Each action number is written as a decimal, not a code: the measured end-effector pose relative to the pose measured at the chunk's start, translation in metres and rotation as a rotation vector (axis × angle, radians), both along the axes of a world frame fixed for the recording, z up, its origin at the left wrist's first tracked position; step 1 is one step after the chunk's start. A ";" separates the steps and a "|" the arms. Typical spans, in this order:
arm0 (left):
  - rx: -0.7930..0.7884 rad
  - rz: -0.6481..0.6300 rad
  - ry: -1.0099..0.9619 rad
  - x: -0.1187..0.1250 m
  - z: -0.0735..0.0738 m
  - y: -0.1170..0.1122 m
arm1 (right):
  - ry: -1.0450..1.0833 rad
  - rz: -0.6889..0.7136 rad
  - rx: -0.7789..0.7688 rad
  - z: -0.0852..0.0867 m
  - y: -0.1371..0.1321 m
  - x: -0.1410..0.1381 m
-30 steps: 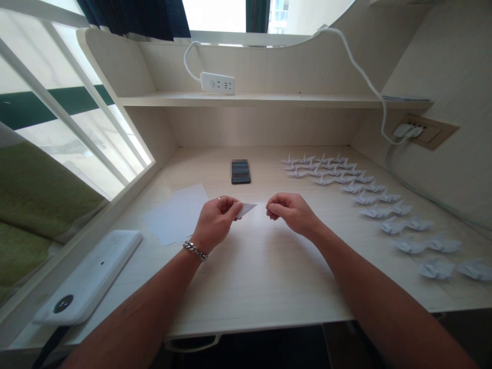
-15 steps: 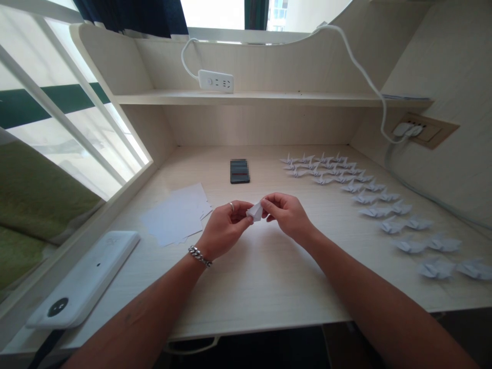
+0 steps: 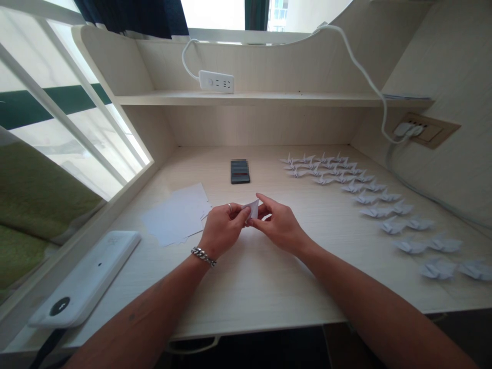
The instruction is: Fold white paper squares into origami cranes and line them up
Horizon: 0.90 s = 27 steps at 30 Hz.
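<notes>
A small piece of folded white paper (image 3: 252,209) is held up over the desk between my hands, one pointed corner upward. My left hand (image 3: 224,228) pinches its left side, thumb in front. My right hand (image 3: 282,225) has its thumb at the lower edge of the paper and its index finger raised near the top corner; its other fingers are curled behind, partly hidden. Left of my left hand lies a loose stack of white paper sheets (image 3: 175,215). Rows of folded paper cranes (image 3: 371,211) stand to the right of my right hand.
A dark phone-like device (image 3: 240,171) lies beyond my hands on the desk (image 3: 261,287). A long white device (image 3: 90,277) with a dark strap sits at the left edge. On the shelf (image 3: 269,97) is a power strip (image 3: 216,82); its white cable (image 3: 361,66) hangs at right.
My right hand has shifted from the paper's upper right corner to its lower edge, with the index finger now raised. The paper has turned, its point now upward.
</notes>
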<state>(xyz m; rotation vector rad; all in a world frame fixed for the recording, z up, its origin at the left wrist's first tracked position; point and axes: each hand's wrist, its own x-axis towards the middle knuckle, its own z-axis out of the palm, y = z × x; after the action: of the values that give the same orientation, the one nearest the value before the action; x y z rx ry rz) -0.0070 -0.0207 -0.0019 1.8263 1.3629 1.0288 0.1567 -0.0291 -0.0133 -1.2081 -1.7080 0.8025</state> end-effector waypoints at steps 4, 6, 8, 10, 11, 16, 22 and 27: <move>-0.070 -0.015 -0.109 0.001 0.000 0.000 | -0.006 0.000 0.029 0.000 0.000 0.001; -0.086 -0.013 -0.138 0.001 0.000 0.001 | -0.008 0.008 0.036 0.000 0.000 0.001; -0.091 -0.020 -0.165 0.001 0.000 0.002 | -0.002 0.005 0.036 0.000 0.000 0.001; -0.102 -0.032 -0.197 0.001 -0.001 0.003 | 0.039 0.002 0.018 -0.001 0.001 0.002; -0.112 -0.039 -0.215 0.001 -0.001 0.003 | 0.075 0.006 -0.004 -0.001 0.002 0.002; -0.197 -0.083 -0.320 0.002 -0.002 0.004 | 0.355 0.025 -0.228 0.000 0.010 0.002; -0.268 -0.082 -0.454 0.001 -0.001 0.006 | 0.593 0.150 -0.469 0.007 0.009 0.007; -0.202 -0.051 -0.431 -0.001 0.000 0.006 | 0.522 0.158 -0.445 0.008 0.007 0.008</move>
<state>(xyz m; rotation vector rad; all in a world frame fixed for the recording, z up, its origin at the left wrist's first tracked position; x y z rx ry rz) -0.0076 -0.0142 -0.0024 1.3849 1.1068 1.1333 0.1648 -0.0216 -0.0050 -1.0246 -1.2344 1.5056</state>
